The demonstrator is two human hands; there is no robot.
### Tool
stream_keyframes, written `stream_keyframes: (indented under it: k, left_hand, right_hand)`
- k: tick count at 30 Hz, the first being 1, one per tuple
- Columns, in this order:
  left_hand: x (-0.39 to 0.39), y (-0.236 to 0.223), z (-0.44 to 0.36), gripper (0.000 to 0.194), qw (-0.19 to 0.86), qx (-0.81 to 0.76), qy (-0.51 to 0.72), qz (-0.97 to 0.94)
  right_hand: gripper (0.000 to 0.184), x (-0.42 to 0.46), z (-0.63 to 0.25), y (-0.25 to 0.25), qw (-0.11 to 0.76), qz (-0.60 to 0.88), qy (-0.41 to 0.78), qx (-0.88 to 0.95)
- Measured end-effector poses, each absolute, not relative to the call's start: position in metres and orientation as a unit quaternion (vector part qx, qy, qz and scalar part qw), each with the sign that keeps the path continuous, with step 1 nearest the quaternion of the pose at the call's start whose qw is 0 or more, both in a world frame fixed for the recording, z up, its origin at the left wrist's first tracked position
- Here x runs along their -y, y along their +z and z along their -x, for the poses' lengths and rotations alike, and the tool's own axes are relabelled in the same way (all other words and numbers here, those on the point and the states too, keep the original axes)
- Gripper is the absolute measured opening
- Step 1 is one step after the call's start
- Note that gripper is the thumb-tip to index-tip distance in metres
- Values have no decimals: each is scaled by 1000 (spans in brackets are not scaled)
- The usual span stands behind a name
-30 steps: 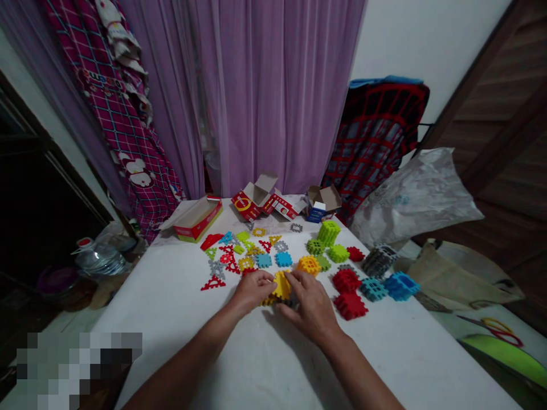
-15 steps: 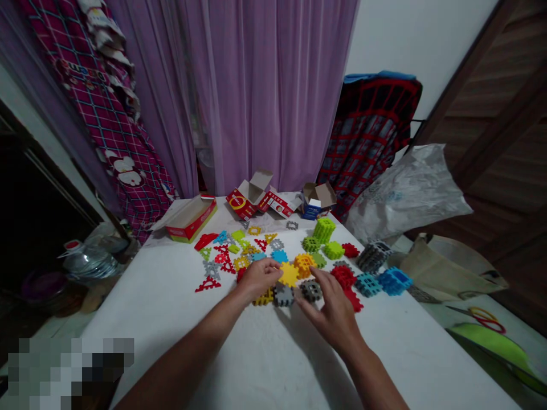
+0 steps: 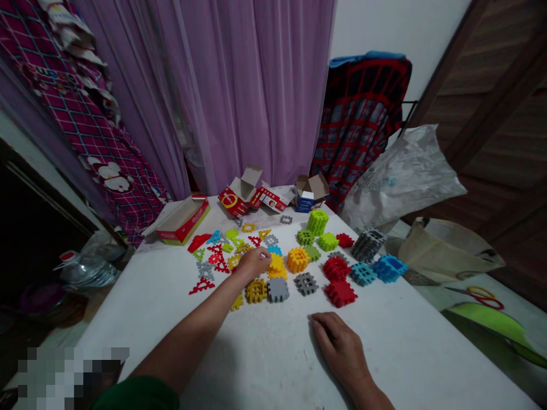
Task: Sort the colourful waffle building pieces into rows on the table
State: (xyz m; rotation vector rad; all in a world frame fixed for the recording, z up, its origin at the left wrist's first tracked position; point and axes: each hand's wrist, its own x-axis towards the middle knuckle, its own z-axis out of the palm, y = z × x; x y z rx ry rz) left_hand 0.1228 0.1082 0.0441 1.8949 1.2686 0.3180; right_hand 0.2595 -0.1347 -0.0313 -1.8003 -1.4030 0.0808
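Note:
My left hand [image 3: 255, 263] is over the middle of the table with its fingers bent into a pinch; anything between them is hidden. Just right of its fingertips lie yellow toothed building pieces [image 3: 277, 267], and a blue piece [image 3: 274, 250] shows behind them. Under and in front of the wrist are a golden stack [image 3: 256, 290] and a grey stack [image 3: 278, 289] of square pieces. My right hand [image 3: 342, 346] rests on the white tabletop nearer me, fingers curled in, with nothing visible in it. Closest to it are a red stack [image 3: 341, 293] and a dark grey windowed stack [image 3: 306, 283].
Loose red triangles [image 3: 201, 285] and other flat pieces lie left. Orange [image 3: 298, 259], lime green [image 3: 317, 222], teal [image 3: 363, 273] and blue [image 3: 390, 267] stacks stand right. Opened cartons [image 3: 183, 223] line the back. Scissors [image 3: 481, 296] lie beyond the table's right side.
My right hand has drawn back from the pieces toward me and come down on the table. My left hand has moved slightly left and away from me, off the yellow square. The view has shifted.

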Motion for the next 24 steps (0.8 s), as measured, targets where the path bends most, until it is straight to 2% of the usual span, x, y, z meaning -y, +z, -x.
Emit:
stream_keyframes:
  k: [5, 15, 24]
  left_hand:
    - [-107, 39, -127, 11, 358, -505, 103, -778]
    - [-96, 61, -122, 19, 161, -449, 0, -879]
    - [-118, 68, -134, 46, 127, -207, -76, -967]
  right_hand:
    - [28, 136, -257, -32, 415, 720, 56, 553]
    - [25, 134, -258, -32, 424, 711, 47, 560]
    - [26, 135, -261, -33, 401, 709, 49, 578]
